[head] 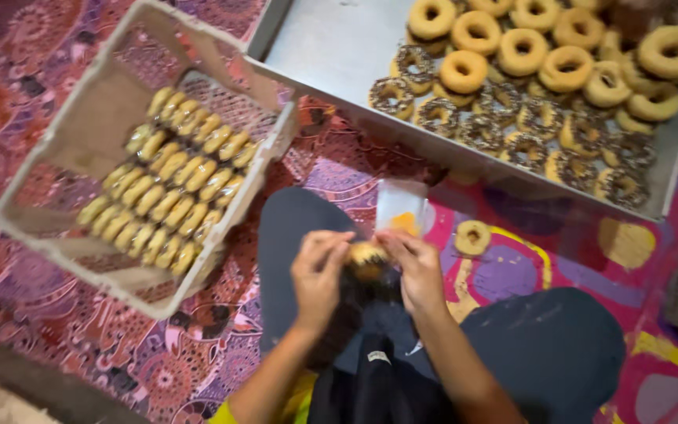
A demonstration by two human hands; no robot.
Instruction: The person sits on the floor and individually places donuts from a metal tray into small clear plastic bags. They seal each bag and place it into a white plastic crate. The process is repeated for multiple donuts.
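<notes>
Gripping doughnut [367, 257], both hands

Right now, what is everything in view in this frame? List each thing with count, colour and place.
Cardboard box: one, beige, upper left on the mat.
Wrapped doughnuts: several rows, too many to count, yellow-brown, standing on edge inside the box.
Metal tray: one, grey, top right.
Doughnuts on tray: dozens, plain golden ones and dark sprinkled ones, piled at the tray's right.
Loose doughnut: one, golden, on the mat below the tray.
Clear plastic bag: one, just above the hands.
Patterned mat: red and purple, under everything.
Held doughnut: one, dark-topped, between both hands.
Left hand: holding the doughnut.
Right hand: holding the doughnut.
</notes>
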